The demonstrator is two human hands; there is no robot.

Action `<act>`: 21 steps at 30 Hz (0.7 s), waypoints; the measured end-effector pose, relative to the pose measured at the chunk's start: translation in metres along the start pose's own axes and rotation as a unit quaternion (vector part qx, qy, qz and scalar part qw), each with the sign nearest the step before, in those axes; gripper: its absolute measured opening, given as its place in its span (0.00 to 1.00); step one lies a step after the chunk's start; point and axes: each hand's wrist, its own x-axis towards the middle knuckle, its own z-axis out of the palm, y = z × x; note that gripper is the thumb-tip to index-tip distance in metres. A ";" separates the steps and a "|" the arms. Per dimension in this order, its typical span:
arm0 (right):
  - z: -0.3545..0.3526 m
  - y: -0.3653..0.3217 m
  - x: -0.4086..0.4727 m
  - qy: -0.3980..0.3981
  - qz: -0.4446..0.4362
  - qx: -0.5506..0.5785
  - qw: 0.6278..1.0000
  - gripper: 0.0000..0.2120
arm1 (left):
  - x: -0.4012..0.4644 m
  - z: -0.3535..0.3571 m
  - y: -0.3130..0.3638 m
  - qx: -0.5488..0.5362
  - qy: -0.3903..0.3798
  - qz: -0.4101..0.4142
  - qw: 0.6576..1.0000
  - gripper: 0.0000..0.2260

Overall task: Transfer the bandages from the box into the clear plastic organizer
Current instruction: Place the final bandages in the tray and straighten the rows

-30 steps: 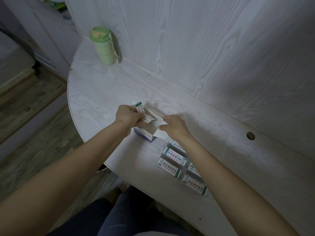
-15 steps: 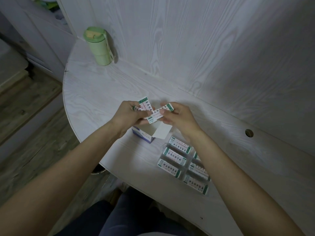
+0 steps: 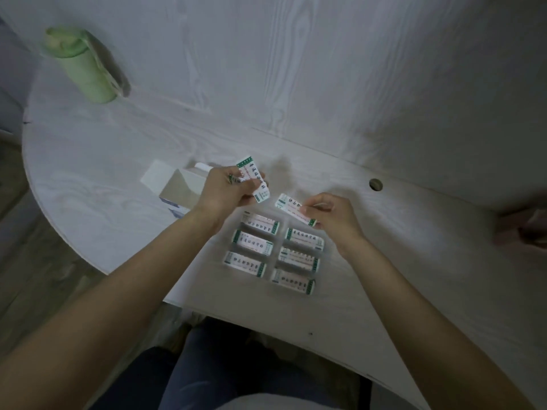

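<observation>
— Knees first: what sits nearest you?

— Dark trousers under the rounded edge of the white wood-grain table, with both my bare forearms reaching out over it.

— And just past the edge?

— Clear plastic organizer, lying flat on the table between my wrists. Its walls are hard to see; I make out two columns of compartments. Six wrapped bandages lie in it, three in the left column and three in the right, all crosswise with green ends.

— Where is your right hand?

— My right hand hovers just beyond the organizer's right column. Thumb and curled fingers pinch a single bandage by one end; the other end sticks out to the left, clear of the table as far as I can tell.

— Your left?

— My left hand is a bit farther out and to the left, fingers curled round a small stack of bandages that stands up above my fingertips. How many are in it I cannot tell.

— The box?

— Just left of that hand, partly hidden behind it: the box lies on the table with its flap open, white with blue print on its near side.

— Anything beyond?

— A round hole in the tabletop off to the right, a pale green tumbler far back left against the white panelled wall.
</observation>
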 end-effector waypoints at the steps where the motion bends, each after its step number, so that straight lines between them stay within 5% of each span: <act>1: -0.005 0.011 -0.001 0.015 0.001 -0.016 1.000 0.09 | -0.002 0.005 -0.003 -0.001 -0.005 -0.007 1.000 0.05; 21: 0.006 0.060 0.000 0.064 -0.075 -0.367 0.925 0.04 | -0.008 0.022 -0.026 0.024 -0.013 -0.042 0.999 0.06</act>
